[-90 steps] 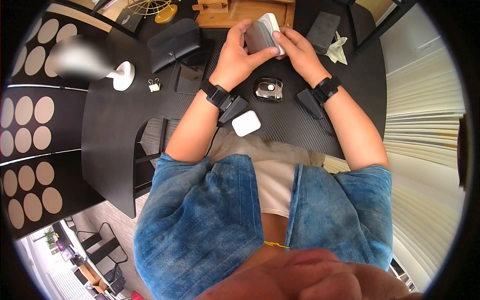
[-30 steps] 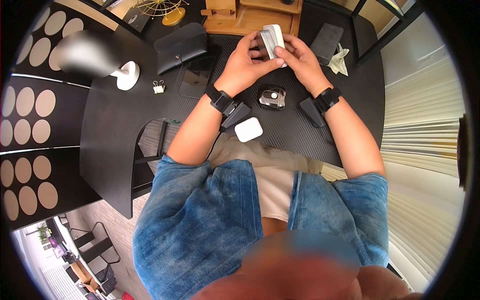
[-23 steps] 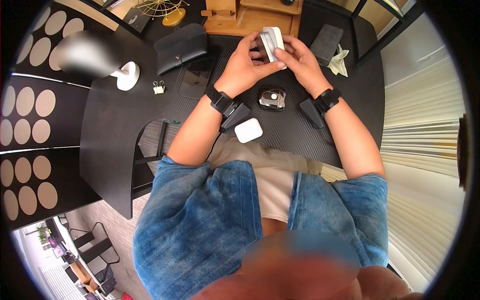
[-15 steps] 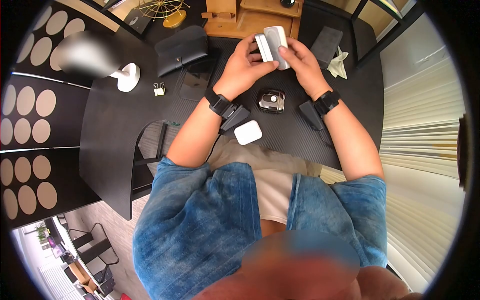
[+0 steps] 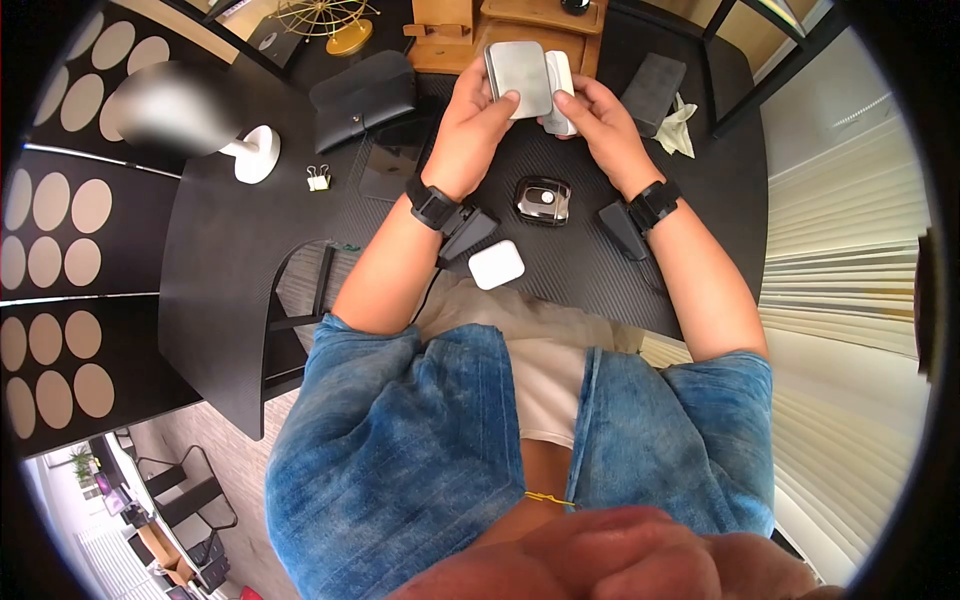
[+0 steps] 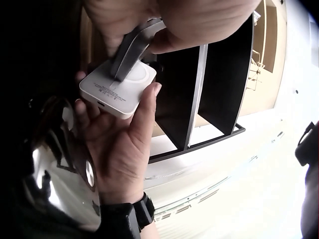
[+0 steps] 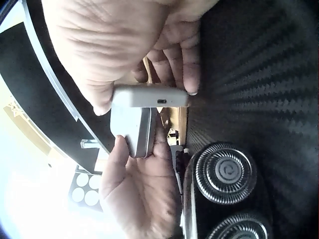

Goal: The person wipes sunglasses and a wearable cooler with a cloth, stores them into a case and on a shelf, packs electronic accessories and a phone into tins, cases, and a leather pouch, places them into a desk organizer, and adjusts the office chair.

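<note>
My left hand [image 5: 475, 125] holds a flat silver metal case [image 5: 518, 78] with rounded corners, thumb on its broad face. My right hand [image 5: 612, 130] grips a white power bank [image 5: 560, 75], partly hidden behind the case in the head view. Small print, a pale ring and a charging port show on the power bank [image 6: 114, 92] in the left wrist view. There the case [image 6: 130, 55] stands edge-on against it. From the right wrist, the power bank [image 7: 144, 95] overlaps the case [image 7: 130, 127]. Below both hands, a dark glossy electric shaver [image 5: 543, 202] lies on the desk.
A white earbud case [image 5: 496, 265] lies near the desk's front edge. Leftward are a black pouch [image 5: 362, 98], a dark tablet-like slab [image 5: 388, 165], a binder clip [image 5: 318, 178] and a white lamp base [image 5: 257, 155]. A dark grey box [image 5: 653, 92] and cloth [image 5: 677, 133] lie right.
The left hand has turned the silver case from edge-on to broad face up and shifted it slightly left, now overlapping the power bank. The right hand has barely moved over the last half second.
</note>
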Demonstrator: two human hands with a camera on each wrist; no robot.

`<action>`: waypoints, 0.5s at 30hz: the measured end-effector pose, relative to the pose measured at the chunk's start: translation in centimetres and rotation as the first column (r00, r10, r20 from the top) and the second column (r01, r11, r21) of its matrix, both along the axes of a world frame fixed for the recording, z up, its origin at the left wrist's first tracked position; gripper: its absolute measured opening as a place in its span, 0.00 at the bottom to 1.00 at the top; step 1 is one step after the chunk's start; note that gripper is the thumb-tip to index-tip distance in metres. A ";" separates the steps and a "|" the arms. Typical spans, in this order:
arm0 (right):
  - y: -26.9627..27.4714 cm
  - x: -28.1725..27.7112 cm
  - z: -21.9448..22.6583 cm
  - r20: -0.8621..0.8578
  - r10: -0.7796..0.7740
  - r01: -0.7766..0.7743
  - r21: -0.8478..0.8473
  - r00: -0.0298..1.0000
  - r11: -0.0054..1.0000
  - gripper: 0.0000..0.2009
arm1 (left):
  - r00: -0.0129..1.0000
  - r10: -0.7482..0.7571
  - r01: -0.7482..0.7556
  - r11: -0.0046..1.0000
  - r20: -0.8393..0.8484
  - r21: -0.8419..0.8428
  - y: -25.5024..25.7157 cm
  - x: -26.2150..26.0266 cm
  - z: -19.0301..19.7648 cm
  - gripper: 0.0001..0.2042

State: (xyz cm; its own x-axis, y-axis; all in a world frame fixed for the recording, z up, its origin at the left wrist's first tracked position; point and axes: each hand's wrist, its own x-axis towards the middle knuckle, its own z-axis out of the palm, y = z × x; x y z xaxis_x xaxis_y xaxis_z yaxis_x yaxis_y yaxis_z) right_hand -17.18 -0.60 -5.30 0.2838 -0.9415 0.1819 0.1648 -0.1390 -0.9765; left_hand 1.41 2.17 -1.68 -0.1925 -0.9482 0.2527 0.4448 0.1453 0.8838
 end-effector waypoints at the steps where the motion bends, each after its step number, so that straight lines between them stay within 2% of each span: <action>1: 0.1 0.0 0.1 -0.001 -0.001 0.001 0.000 1.000 1.000 0.26 | 1.000 -0.013 0.013 1.000 0.013 -0.001 0.0 0.0 0.0 0.23; 6: 0.5 0.0 0.5 -0.013 -0.020 0.020 -0.021 1.000 1.000 0.25 | 0.995 0.026 -0.024 0.999 0.096 -0.026 -0.7 0.2 -1.1 0.21; 8: 0.5 -0.2 0.4 -0.012 -0.014 0.014 -0.019 1.000 1.000 0.25 | 0.950 0.159 -0.138 0.986 0.269 -0.095 -0.9 0.2 -1.5 0.20; 9: 0.4 -0.2 0.3 -0.010 -0.008 0.007 -0.018 1.000 1.000 0.24 | 0.950 0.160 -0.139 0.986 0.270 -0.095 -0.9 0.4 -1.6 0.20; 11: 0.5 -0.1 0.3 -0.017 -0.011 0.011 -0.029 1.000 1.000 0.24 | 0.841 0.237 -0.175 0.970 0.487 -0.171 -1.0 0.7 -1.7 0.24; 13: 0.6 -0.2 0.3 -0.025 -0.016 0.015 -0.039 1.000 0.999 0.23 | 0.853 0.226 -0.164 0.972 0.471 -0.170 -1.3 0.7 -1.8 0.25; 15: 0.7 -0.4 0.4 -0.012 0.048 -0.048 -0.030 0.999 0.998 0.23 | 0.865 0.216 -0.155 0.974 0.454 -0.167 -1.4 0.5 -1.9 0.26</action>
